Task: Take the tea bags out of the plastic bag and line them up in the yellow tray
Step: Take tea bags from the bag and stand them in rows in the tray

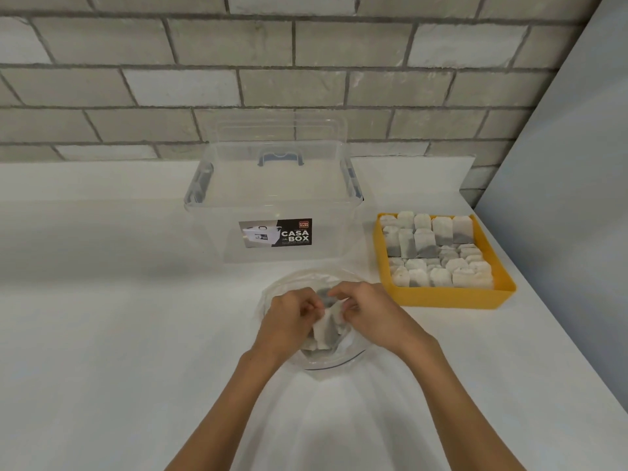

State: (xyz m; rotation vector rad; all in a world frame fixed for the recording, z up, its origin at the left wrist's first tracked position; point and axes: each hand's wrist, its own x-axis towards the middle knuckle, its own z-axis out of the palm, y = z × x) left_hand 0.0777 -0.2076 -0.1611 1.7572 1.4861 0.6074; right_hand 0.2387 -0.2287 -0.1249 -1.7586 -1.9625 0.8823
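Clump of tea bags (325,329) sits in the mouth of the plastic bag (306,277), which lies open and rounded on the white counter (119,317). Left hand (289,314) and right hand (370,311) meet over it, fingers curled, both pinching the clump's top edge. The clump hangs directly under the 2 grips, between the wrists. Just to the right, apart from the bag: yellow tray (445,298), packed with rows of tea bags (438,253), most standing on edge. Behind: clear storage box (272,205) labelled CASA BOX, near the brick wall (306,79).
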